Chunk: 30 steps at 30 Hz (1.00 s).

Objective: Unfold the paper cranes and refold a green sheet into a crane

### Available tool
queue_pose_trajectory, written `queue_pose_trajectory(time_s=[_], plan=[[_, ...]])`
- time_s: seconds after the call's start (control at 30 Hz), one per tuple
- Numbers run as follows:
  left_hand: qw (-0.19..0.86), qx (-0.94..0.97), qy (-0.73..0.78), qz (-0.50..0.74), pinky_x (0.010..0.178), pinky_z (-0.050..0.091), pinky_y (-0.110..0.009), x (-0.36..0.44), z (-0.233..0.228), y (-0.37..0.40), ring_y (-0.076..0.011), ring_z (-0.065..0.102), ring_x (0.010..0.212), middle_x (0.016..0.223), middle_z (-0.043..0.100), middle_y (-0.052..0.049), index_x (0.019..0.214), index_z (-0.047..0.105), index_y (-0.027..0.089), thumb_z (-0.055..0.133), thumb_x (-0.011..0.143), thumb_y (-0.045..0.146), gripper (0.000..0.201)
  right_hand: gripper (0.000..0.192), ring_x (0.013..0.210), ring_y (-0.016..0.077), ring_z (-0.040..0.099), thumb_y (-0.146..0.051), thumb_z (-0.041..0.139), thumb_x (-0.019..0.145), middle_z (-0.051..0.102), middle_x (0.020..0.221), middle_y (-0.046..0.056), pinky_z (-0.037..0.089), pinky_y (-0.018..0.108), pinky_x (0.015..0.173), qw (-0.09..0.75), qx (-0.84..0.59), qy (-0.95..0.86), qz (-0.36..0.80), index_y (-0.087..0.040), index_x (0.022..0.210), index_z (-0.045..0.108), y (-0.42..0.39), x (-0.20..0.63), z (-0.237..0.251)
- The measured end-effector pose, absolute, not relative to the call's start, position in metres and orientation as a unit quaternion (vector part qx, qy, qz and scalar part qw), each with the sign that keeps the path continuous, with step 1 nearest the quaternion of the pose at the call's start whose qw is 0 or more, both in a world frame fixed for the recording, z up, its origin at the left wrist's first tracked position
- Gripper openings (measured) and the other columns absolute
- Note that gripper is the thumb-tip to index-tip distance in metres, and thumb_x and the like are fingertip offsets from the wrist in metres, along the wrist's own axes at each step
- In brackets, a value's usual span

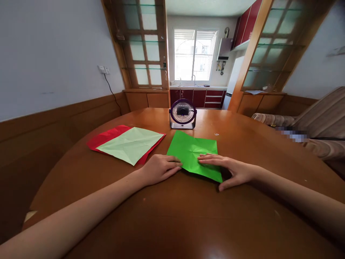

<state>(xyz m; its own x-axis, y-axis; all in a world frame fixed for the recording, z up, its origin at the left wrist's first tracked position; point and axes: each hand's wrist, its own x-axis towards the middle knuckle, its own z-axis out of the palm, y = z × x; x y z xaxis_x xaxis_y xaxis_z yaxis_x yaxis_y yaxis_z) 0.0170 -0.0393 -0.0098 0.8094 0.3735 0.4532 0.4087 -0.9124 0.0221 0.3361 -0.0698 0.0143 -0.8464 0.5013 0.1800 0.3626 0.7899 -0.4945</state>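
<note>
A bright green sheet of paper (pixel 191 149) with crease lines lies on the brown table, its near edge slightly raised. My left hand (pixel 163 167) is closed at the sheet's near left corner, thumb and fingers together there. Across the right part of the sheet rests my right hand (pixel 225 165), open, with its fingers stretched out over the paper and its thumb apart, below the near right corner. To the left, a creased pale green sheet (pixel 132 144) lies on top of a red sheet (pixel 109 136), whose edges stick out on both sides.
A small dark purple fan (pixel 183 113) stands on the table (pixel 172 223) beyond the green paper. A tiny white scrap (pixel 216 134) lies to its right. A striped sofa (pixel 323 118) is at the right, beside the table's rounded edge.
</note>
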Motion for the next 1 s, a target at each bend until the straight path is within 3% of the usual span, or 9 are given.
queue_pose_trajectory(time_s=[0.13, 0.27, 0.47, 0.6, 0.67, 0.77, 1.0], plan=[[0.034, -0.944, -0.218, -0.247, 0.082, 0.055, -0.026, 0.018, -0.012, -0.040, -0.0160, 0.070, 0.093, 0.109, 0.072, -0.003, 0.105, 0.072, 0.022, 0.043, 0.099, 0.032, 0.031, 0.068, 0.143, 0.0254, 0.029, -0.030, 0.062, 0.088, 0.037, 0.152, 0.010, 0.025, 0.052, 0.116, 0.120, -0.212, -0.958, 0.150, -0.026, 0.148, 0.032, -0.071, 0.332, 0.014], [0.061, -0.949, -0.204, -0.233, 0.082, 0.055, -0.028, 0.018, -0.012, -0.041, -0.0178, 0.070, 0.094, 0.111, 0.072, -0.005, 0.109, 0.072, 0.022, 0.044, 0.098, 0.032, 0.031, 0.048, 0.139, 0.0231, 0.037, -0.017, 0.046, 0.093, 0.049, 0.144, 0.008, 0.025, 0.052, 0.117, 0.143, -0.169, -0.972, 0.078, -0.024, 0.140, 0.046, -0.068, 0.333, 0.012], [0.055, -0.959, -0.184, -0.210, 0.085, 0.055, -0.030, 0.018, -0.010, -0.045, -0.0191, 0.070, 0.098, 0.114, 0.071, -0.006, 0.109, 0.072, 0.023, 0.046, 0.098, 0.035, 0.030, 0.033, 0.121, 0.0203, 0.057, -0.020, 0.039, 0.098, 0.064, 0.125, 0.011, 0.045, 0.041, 0.103, 0.192, -0.199, -0.942, 0.190, -0.018, 0.122, 0.062, -0.064, 0.339, 0.011], [0.006, -0.953, -0.193, -0.231, 0.086, 0.054, -0.028, 0.020, -0.011, -0.050, -0.0174, 0.070, 0.095, 0.110, 0.072, -0.003, 0.099, 0.074, 0.023, 0.049, 0.096, 0.034, 0.027, 0.029, 0.102, 0.0190, 0.066, -0.028, 0.046, 0.098, 0.070, 0.111, 0.012, 0.052, 0.035, 0.090, 0.219, -0.242, -0.906, 0.271, -0.015, 0.108, 0.069, -0.059, 0.344, 0.013], [-0.008, -0.950, -0.200, -0.239, 0.085, 0.055, -0.027, 0.020, -0.011, -0.051, -0.0171, 0.071, 0.094, 0.108, 0.073, -0.003, 0.098, 0.075, 0.023, 0.050, 0.096, 0.033, 0.026, 0.026, 0.102, 0.0191, 0.066, -0.031, 0.058, 0.092, 0.071, 0.110, 0.011, 0.053, 0.035, 0.090, 0.219, -0.239, -0.901, 0.289, -0.016, 0.110, 0.069, -0.057, 0.347, 0.014], [-0.020, -0.947, -0.202, -0.248, 0.084, 0.055, -0.027, 0.020, -0.012, -0.050, -0.0169, 0.071, 0.092, 0.107, 0.073, -0.002, 0.096, 0.075, 0.024, 0.051, 0.095, 0.034, 0.026, 0.038, 0.109, 0.0201, 0.063, -0.031, 0.071, 0.083, 0.068, 0.118, 0.011, 0.050, 0.038, 0.096, 0.205, -0.231, -0.909, 0.279, -0.019, 0.118, 0.067, -0.054, 0.348, 0.013], [-0.028, -0.940, -0.192, -0.281, 0.068, 0.052, -0.021, 0.020, -0.011, -0.050, -0.0130, 0.070, 0.076, 0.087, 0.074, -0.003, 0.095, 0.072, 0.020, 0.050, 0.096, 0.032, 0.025, 0.021, 0.097, 0.0192, 0.066, -0.033, 0.065, 0.088, 0.073, 0.098, 0.010, 0.054, 0.036, 0.085, 0.244, -0.257, -0.880, 0.317, -0.018, 0.097, 0.075, -0.047, 0.351, 0.006]])
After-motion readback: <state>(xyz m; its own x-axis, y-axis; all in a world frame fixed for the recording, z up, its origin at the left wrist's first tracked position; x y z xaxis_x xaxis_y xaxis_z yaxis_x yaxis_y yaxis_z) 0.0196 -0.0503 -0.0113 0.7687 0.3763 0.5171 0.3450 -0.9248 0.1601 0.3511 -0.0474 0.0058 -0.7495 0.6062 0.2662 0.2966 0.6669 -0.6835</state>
